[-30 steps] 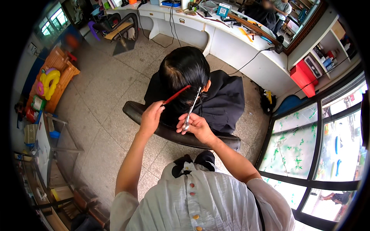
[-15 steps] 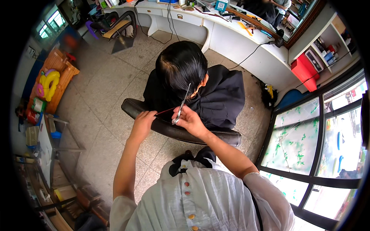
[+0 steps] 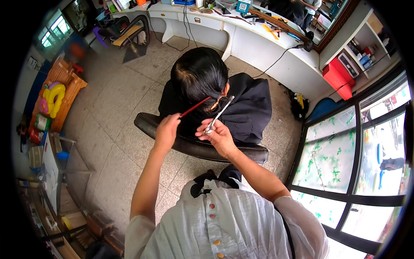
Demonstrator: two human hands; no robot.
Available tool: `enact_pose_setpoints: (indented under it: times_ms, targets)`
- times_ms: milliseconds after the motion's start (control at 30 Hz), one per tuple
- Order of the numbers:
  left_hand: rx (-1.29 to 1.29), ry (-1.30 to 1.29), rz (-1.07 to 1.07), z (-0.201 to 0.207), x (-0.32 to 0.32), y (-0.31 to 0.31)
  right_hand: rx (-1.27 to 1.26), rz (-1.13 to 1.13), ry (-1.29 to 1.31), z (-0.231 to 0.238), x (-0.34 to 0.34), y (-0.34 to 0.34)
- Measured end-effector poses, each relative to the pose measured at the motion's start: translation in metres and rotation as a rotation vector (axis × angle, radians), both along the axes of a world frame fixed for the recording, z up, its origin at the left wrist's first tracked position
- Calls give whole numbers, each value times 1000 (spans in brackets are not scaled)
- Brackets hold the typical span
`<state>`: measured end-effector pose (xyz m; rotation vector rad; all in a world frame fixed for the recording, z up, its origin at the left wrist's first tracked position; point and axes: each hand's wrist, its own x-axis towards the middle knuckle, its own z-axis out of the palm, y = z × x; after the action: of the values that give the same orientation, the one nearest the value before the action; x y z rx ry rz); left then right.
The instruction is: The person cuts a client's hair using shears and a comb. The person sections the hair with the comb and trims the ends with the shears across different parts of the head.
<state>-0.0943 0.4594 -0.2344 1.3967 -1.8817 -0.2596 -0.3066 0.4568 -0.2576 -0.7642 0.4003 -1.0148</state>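
Observation:
A person in a black cape [image 3: 248,108] sits with their back to me, their dark, wet-looking hair [image 3: 200,71] below my view. My left hand [image 3: 167,129] is closed on a thin red comb [image 3: 195,107], whose far end lies against the hair at the back of the head. In my right hand [image 3: 218,134] is a pair of silver scissors [image 3: 221,113]. The blades point up and to the right, beside the neck and apart from the hair. Both hands are above the brown padded chair back [image 3: 194,146].
A white counter [image 3: 241,26] with tools and cords runs along the far side, under a mirror. Glazed panels [image 3: 327,151] stand at the right. To the left are a wooden bench [image 3: 71,93] with a yellow inflatable and another chair [image 3: 131,36].
My left hand has moved up and right, bringing the comb to the hair. The scissors have swung away from the head, their tips now farther right.

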Motion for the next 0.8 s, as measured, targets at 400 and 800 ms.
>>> enact_pose_setpoints:
  times_ms: [400, 800]
  targets:
    - [183, -157, -25, -10, 28, 31, -183, 57, 115, -35, 42, -3]
    - [-23, 45, 46, 14, 6, 7, -104, 146, 174, -19, 10, 3]
